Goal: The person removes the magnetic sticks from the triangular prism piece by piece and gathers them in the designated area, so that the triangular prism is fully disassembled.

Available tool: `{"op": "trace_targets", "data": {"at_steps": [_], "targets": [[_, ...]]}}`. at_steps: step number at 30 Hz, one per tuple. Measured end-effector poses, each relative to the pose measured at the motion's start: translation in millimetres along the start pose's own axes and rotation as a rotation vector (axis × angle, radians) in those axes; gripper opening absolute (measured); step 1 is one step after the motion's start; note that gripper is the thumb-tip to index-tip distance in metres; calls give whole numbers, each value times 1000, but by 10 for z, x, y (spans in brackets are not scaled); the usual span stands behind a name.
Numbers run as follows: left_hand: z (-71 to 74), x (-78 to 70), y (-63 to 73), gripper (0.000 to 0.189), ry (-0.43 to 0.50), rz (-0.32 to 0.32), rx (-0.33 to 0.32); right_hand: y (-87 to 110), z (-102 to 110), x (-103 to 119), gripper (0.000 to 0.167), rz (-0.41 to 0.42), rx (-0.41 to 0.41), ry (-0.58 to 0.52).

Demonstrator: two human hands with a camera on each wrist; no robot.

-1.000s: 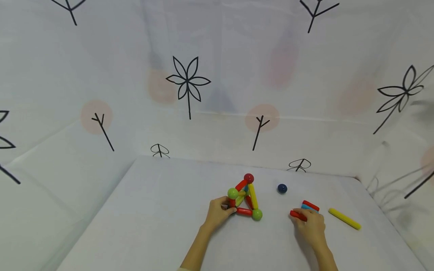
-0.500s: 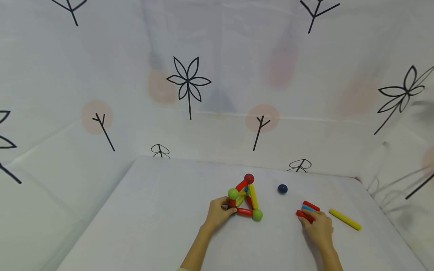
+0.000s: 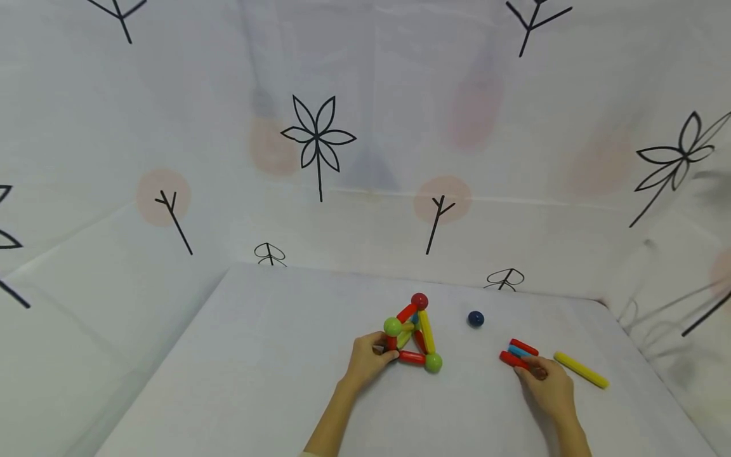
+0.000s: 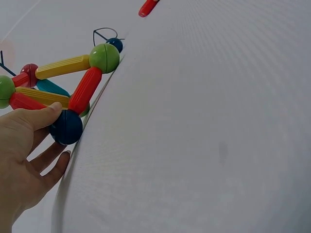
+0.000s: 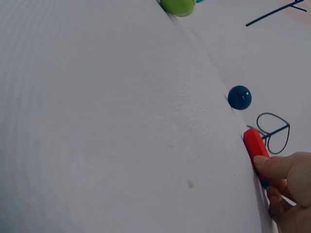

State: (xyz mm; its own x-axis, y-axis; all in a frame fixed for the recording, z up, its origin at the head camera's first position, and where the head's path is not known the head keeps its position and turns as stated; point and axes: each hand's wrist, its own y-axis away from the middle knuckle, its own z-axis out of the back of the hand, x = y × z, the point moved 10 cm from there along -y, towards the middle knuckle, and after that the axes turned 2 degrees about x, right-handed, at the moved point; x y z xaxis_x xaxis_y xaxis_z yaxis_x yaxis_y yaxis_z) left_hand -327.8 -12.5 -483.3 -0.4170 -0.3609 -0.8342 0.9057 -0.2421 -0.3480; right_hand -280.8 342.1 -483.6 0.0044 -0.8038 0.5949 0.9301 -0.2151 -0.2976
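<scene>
My left hand [image 3: 365, 363] grips a near corner of a frame of coloured magnetic sticks and balls [image 3: 426, 331]. In the left wrist view its thumb lies by a dark blue corner ball [image 4: 67, 128], from which a red stick runs up to a green ball [image 4: 104, 58]. On the right, my right hand [image 3: 551, 388] has its thumb and fingers at the near right end of a loose red stick [image 3: 511, 359], pinching it. That stick lies beside a light blue stick [image 3: 521, 348] and another red stick [image 3: 524, 346], roughly parallel. In the right wrist view the thumb [image 5: 272, 166] presses the red stick's side.
A loose dark blue ball [image 3: 476, 318] sits between the frame and the sticks, farther back. To the right of my right hand lies a long yellow stick [image 3: 581, 370]. White cloth [image 3: 257, 355] covers the table, and a patterned cloth wall [image 3: 371, 222] rises behind it.
My right hand brought the red stick rightward to the blue one, then slid right along it to its end, uncovering more of it. The left hand and the frame stayed put.
</scene>
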Motion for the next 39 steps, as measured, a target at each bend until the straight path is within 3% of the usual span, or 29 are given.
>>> {"op": "trace_targets", "data": {"at_steps": [14, 23, 27, 30, 32, 39], "targets": [[1, 14, -7, 24, 1, 1, 2, -27, -9, -68, 26, -95, 31, -17], [6, 11, -4, 24, 2, 6, 2, 3, 10, 18, 32, -108, -60, -37], [-2, 15, -12, 24, 0, 7, 3, 40, -54, 142, 34, -137, -88, -65], [-9, 18, -18, 23, 6, 9, 7, 39, -48, 342, 30, -89, -155, -100], [-10, 22, -21, 23, 8, 11, 8, 18, -83, 497, 28, -52, -153, -139], [10, -7, -39, 27, 0, 23, 12, -115, -417, 972, 31, 37, 57, -319]]}}
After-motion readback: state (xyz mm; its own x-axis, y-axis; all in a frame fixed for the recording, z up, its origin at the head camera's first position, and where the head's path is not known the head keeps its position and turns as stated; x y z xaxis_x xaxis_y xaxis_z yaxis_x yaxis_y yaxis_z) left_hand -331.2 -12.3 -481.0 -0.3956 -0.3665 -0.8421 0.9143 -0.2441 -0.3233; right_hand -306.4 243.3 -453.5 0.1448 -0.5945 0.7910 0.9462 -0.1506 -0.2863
